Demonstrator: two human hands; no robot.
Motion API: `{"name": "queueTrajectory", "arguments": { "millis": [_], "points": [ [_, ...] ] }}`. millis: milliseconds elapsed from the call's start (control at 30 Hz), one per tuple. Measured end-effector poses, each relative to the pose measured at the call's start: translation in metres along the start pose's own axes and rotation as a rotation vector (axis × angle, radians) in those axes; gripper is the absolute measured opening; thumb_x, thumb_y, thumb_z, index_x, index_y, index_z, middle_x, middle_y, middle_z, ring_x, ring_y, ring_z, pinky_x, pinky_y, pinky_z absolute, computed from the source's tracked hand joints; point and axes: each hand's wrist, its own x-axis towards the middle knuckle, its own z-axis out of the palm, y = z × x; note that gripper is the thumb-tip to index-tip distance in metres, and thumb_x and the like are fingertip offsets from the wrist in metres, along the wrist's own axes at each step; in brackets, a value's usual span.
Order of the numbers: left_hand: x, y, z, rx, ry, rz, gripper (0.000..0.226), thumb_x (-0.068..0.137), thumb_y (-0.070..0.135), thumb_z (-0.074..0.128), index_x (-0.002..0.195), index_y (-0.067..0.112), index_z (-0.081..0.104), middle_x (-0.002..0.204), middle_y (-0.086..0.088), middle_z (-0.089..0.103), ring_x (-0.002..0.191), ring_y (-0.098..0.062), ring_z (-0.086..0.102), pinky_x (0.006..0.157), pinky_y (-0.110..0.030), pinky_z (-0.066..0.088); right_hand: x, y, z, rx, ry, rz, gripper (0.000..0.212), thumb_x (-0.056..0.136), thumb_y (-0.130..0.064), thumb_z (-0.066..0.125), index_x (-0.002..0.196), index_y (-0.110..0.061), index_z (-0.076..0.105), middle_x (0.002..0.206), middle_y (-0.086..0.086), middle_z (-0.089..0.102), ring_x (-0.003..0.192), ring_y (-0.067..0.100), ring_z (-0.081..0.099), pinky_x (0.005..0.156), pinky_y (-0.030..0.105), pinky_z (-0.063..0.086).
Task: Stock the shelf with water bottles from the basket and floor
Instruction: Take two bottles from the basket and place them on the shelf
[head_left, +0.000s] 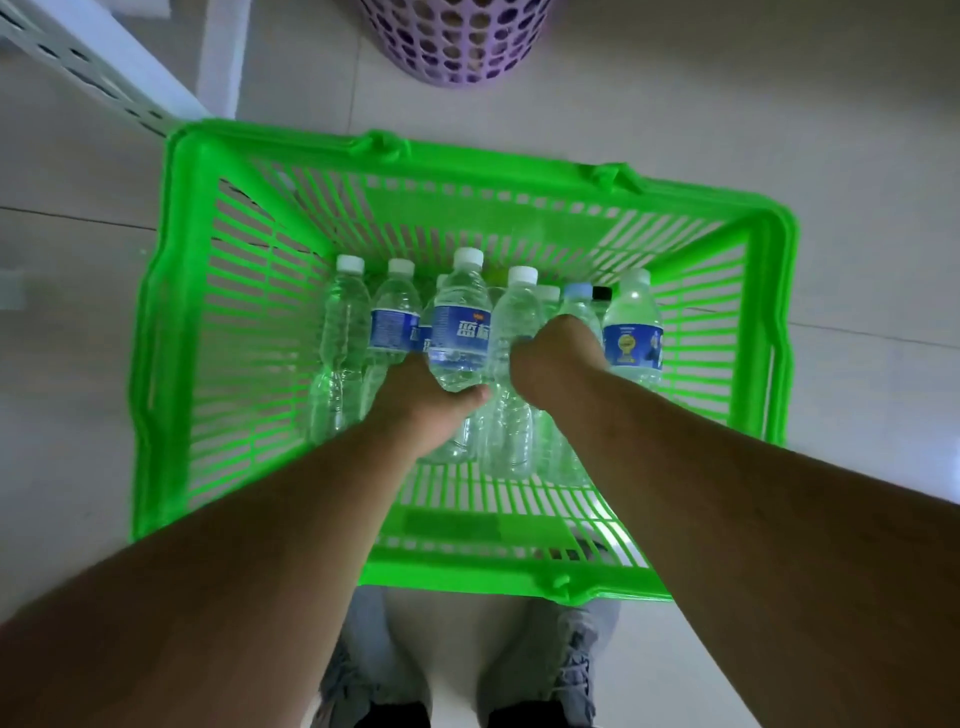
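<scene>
A bright green slatted basket (218, 332) stands on the floor below me with several clear water bottles lying in it, caps pointing away. My left hand (421, 400) grips the lower end of a blue-labelled bottle (460, 322), which is raised above the others. My right hand (553, 358) reaches down among the bottles beside it, fingers curled round an unlabelled clear bottle (511, 332); its fingertips are hidden. Another bottle with a blue and yellow label (634, 332) lies at the right end of the row.
A white perforated shelf frame (98, 67) stands at the top left. A purple perforated bin (457, 36) is beyond the basket. My feet in grey shoes (576, 670) are just behind the basket's near rim. Pale tiled floor (857, 156) surrounds everything.
</scene>
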Motion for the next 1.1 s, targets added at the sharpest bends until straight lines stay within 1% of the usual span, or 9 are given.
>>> {"name": "queueTrajectory", "arguments": {
  "millis": [100, 267, 400, 500, 633, 800, 900, 1000, 1100],
  "points": [
    [0.002, -0.002, -0.012, -0.006, -0.067, -0.001, 0.049, 0.077, 0.046, 0.077, 0.117, 0.025, 0.060, 0.103, 0.003, 0.064, 0.082, -0.014, 0.062, 0.068, -0.023, 0.045, 0.010, -0.007, 0.005, 0.037, 0.037, 0.040, 0.035, 0.093, -0.041, 0.059, 0.081, -0.011, 0.045, 0.102, 0.010, 0.062, 0.089, 0.029, 0.061, 0.060, 0.026, 0.039],
    [0.004, -0.011, -0.029, -0.064, -0.114, -0.052, 0.030, 0.082, 0.032, 0.074, 0.105, 0.027, 0.057, 0.085, 0.006, 0.058, 0.069, -0.004, 0.054, 0.058, -0.018, 0.040, 0.013, -0.022, 0.016, 0.138, -0.010, 0.052, 0.072, 0.092, -0.051, 0.059, 0.141, -0.005, 0.034, 0.127, 0.016, 0.059, 0.109, 0.033, 0.063, 0.080, 0.035, 0.048],
    [0.005, -0.023, -0.035, -0.124, -0.140, -0.107, 0.030, 0.079, 0.036, 0.076, 0.105, 0.025, 0.066, 0.098, -0.004, 0.070, 0.084, -0.017, 0.066, 0.077, -0.028, 0.053, 0.017, -0.028, 0.027, 0.166, -0.137, 0.029, 0.078, 0.098, -0.054, 0.050, 0.146, 0.003, 0.029, 0.128, 0.022, 0.058, 0.114, 0.031, 0.060, 0.092, 0.035, 0.048],
    [0.010, -0.027, -0.032, -0.147, -0.106, -0.138, 0.044, 0.080, 0.052, 0.073, 0.107, 0.020, 0.060, 0.098, 0.002, 0.063, 0.087, -0.016, 0.061, 0.080, -0.030, 0.052, 0.020, -0.024, 0.034, 0.234, -0.094, 0.019, 0.061, 0.088, -0.062, 0.061, 0.112, -0.006, 0.053, 0.076, 0.005, 0.054, 0.065, 0.019, 0.054, 0.057, 0.027, 0.042],
    [0.007, -0.029, -0.030, -0.145, 0.012, -0.172, 0.081, 0.075, 0.063, 0.071, 0.124, 0.002, 0.054, 0.118, -0.011, 0.062, 0.099, -0.027, 0.062, 0.070, -0.029, 0.047, 0.016, -0.019, 0.037, 0.254, -0.082, -0.002, 0.058, 0.086, -0.061, 0.065, 0.102, -0.007, 0.051, 0.082, 0.005, 0.056, 0.070, 0.017, 0.056, 0.069, 0.030, 0.046],
    [-0.028, -0.030, -0.048, -0.185, 0.018, -0.131, 0.038, 0.078, 0.048, 0.076, 0.078, 0.016, 0.056, 0.072, -0.003, 0.057, 0.063, -0.016, 0.055, 0.056, -0.024, 0.039, -0.015, -0.015, 0.037, 0.436, -0.106, -0.066, 0.078, 0.084, -0.055, 0.071, 0.139, -0.009, 0.042, 0.121, 0.005, 0.055, 0.100, 0.021, 0.060, 0.069, 0.026, 0.044],
    [-0.067, -0.022, -0.070, -0.226, 0.031, -0.045, 0.028, 0.076, 0.043, 0.079, 0.084, 0.019, 0.066, 0.085, -0.004, 0.070, 0.077, -0.018, 0.066, 0.063, -0.022, 0.043, -0.052, -0.016, 0.016, 0.454, -0.022, -0.161, 0.052, 0.087, -0.049, 0.071, 0.122, -0.018, 0.049, 0.098, -0.005, 0.057, 0.075, 0.008, 0.055, 0.054, 0.022, 0.038],
    [-0.118, -0.005, -0.097, -0.265, 0.075, 0.000, 0.027, 0.076, 0.040, 0.081, 0.084, 0.018, 0.067, 0.079, -0.001, 0.065, 0.073, -0.012, 0.061, 0.060, -0.017, 0.042, -0.102, -0.024, -0.016, 0.465, 0.060, -0.259, 0.045, 0.082, -0.054, 0.072, 0.113, -0.022, 0.063, 0.092, -0.007, 0.069, 0.081, 0.014, 0.067, 0.067, 0.027, 0.051],
    [-0.181, 0.021, -0.129, -0.309, 0.130, 0.048, 0.033, 0.072, 0.042, 0.083, 0.091, 0.018, 0.071, 0.088, -0.002, 0.074, 0.086, -0.019, 0.070, 0.068, -0.022, 0.047, -0.170, -0.035, -0.066, 0.442, 0.135, -0.342, 0.035, 0.082, -0.052, 0.074, 0.102, -0.025, 0.067, 0.081, -0.012, 0.069, 0.066, -0.006, 0.061, 0.056, 0.017, 0.046]
  ]
}}
